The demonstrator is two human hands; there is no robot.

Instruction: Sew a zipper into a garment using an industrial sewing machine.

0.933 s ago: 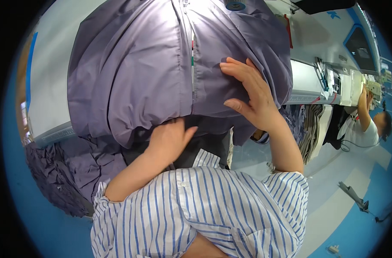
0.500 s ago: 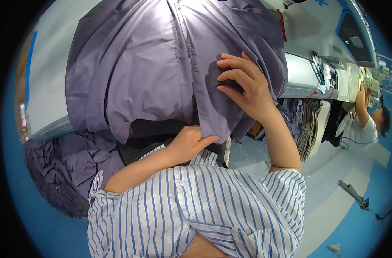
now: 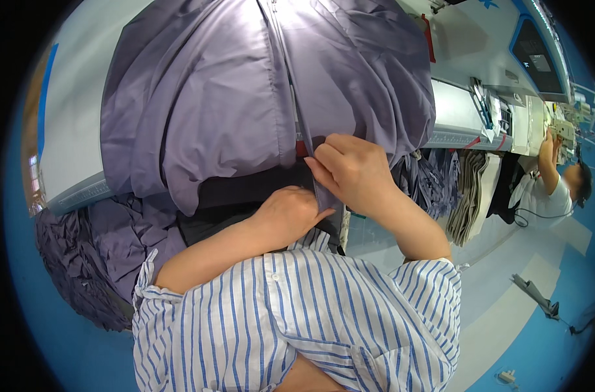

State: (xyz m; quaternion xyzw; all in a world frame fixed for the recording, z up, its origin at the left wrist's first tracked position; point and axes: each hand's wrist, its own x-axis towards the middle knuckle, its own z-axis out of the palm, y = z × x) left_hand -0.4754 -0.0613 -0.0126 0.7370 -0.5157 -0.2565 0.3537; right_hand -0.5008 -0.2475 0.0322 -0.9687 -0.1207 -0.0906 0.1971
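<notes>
Grey-violet garment [image 3: 199, 104]: draped over pale worktable [image 3: 68, 130], its front strip hanging off the near edge. Right hand [image 3: 353, 173] closed, pinching that strip; left hand [image 3: 289, 212] curled shut on it just below. Step judged: aligning the strip; next needs it pulled taut and even.

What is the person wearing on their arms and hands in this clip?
Both hands, left hand and right hand, are bare, with no gloves; no rings or watch show. The forearms are bare too. The blue and white striped shirt has its sleeves pushed up near the elbows.
</notes>
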